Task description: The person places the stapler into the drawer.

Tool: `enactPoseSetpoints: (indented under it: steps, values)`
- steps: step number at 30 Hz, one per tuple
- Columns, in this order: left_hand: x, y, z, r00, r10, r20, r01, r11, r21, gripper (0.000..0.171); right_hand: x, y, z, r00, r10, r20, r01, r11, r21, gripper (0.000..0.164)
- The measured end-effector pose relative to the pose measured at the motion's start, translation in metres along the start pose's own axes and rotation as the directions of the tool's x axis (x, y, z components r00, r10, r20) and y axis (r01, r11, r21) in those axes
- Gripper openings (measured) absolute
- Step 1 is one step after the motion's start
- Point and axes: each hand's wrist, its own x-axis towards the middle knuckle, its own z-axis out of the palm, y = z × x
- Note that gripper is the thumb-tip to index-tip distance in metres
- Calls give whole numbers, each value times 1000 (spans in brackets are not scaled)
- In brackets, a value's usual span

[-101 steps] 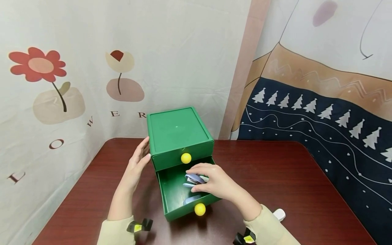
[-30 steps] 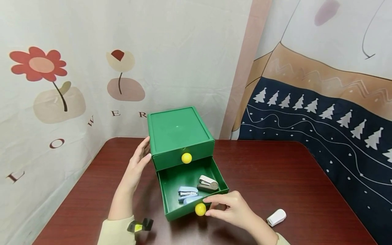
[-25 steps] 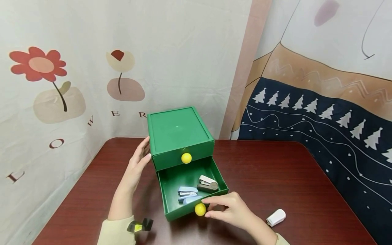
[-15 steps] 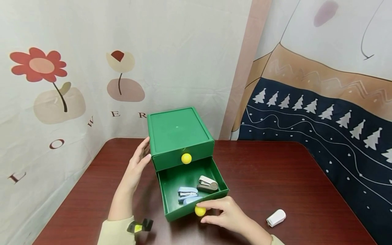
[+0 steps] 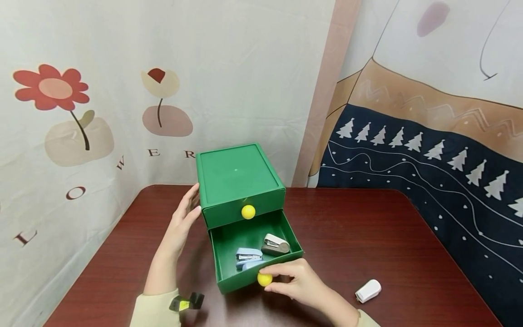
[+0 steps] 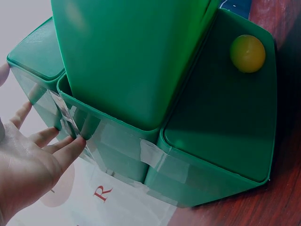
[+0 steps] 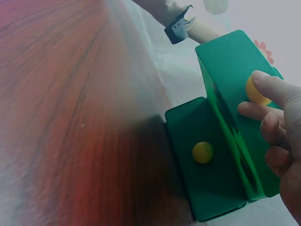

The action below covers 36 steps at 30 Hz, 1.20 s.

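A green drawer cabinet [image 5: 237,175] stands on the table with one drawer [image 5: 237,284] pulled out beneath its top drawer. My right hand [image 5: 304,284] pinches the pulled-out drawer's yellow knob [image 5: 264,279] between thumb and index finger; the right wrist view shows this knob [image 7: 256,92] too. My left hand [image 5: 177,227] has its fingers extended against the cabinet's left side, fingertips at the taped wall in the left wrist view. Inside the drawer lie a light-blue stapler [image 5: 249,255], a white-and-dark-grey stapler [image 5: 275,245] and another light-blue thing [image 5: 252,265], partly hidden by the drawer front.
A small white object [image 5: 368,290] lies on the dark red table [image 5: 347,227], right of my right forearm. Printed curtains hang behind the table. The top drawer is closed, and so is a lower drawer [image 7: 193,127] with its own knob [image 7: 202,152].
My right hand has let go of a light-blue stapler inside the drawer and moved to the knob, closing finger and thumb around it. The drawer has shifted slightly inward. The left hand stays put.
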Motion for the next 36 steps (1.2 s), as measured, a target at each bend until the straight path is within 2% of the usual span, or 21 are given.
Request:
enactPoseSetpoints:
  steps: [2,5,8,13,22,36]
  values:
    - [0,0,0,1000,3,0,-3,1000,-2,53,4,0,0,1000,-9,-1,9,1000,-17,32]
    - [0,0,1,1000,1,-2,-1,1000,-5,53,10,1,1,1000,27,-5,-27,999,-19,31]
    - [0,0,1,1000,1,0,-1,1000,-5,53,18,3,2,994,106,-7,-106,994,4,29]
    - [1,1,0,1000,-7,-2,7,1000,3,53,32,12,2,973,230,-3,-229,972,60,27]
    - [1,2,0,1000,-9,-1,9,1000,-1,53,52,32,5,958,285,-12,-284,957,55,27]
    - [-1,0,0,1000,-1,-1,1,1000,-4,53,64,55,10,908,417,-43,-415,909,45,26]
